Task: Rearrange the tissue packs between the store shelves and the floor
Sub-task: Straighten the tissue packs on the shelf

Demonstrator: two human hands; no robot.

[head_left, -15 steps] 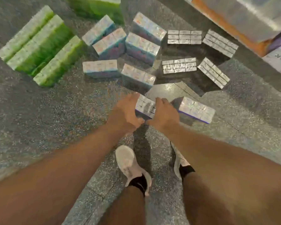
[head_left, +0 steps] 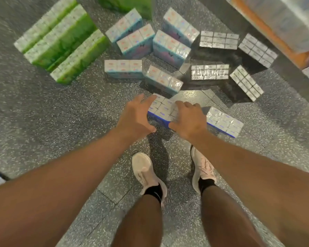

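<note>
Evidently, pack in hand: the blue-edged tissue pack (head_left: pixel 163 111) sat on the floor (head_left: pixel 43 139) just ahead of my feet, and I had both hands on it, one at each end, because a wrapped bundle that wide lifts more squarely from two sides.
Left grip: my left hand (head_left: pixel 136 118) lay against the pack's left end with fingers spread and fairly straight over the top corner, thumb low by the near edge; it touched more than clamped, as far as I could tell.
Right grip: my right hand (head_left: pixel 187 120) covered the pack's right end, fingers bent down over the top and thumb reaching along the near blue edge, so I judged it was closing round the pack.
Neighbour: a second blue-edged pack (head_left: pixel 225 124) lay just beside it on the right, apart from my hand, probably next in line.
Sorted groups: the green packs (head_left: pixel 61 45) stood in a row far left, the pink-and-teal packs (head_left: pixel 150 50) clustered in the middle, and the silver-labelled packs (head_left: pixel 230 59) lay far right; grouping by kind looked deliberate, to keep the moves orderly.
Shelf: the store shelf (head_left: pixel 275 36) with its orange edge ran along the far right, near the silver group.
Stage: I judged the lift was only beginning, the pack not yet off the floor.
Stance: my white shoes (head_left: pixel 146 173) were planted near, either side of the reach.
</note>
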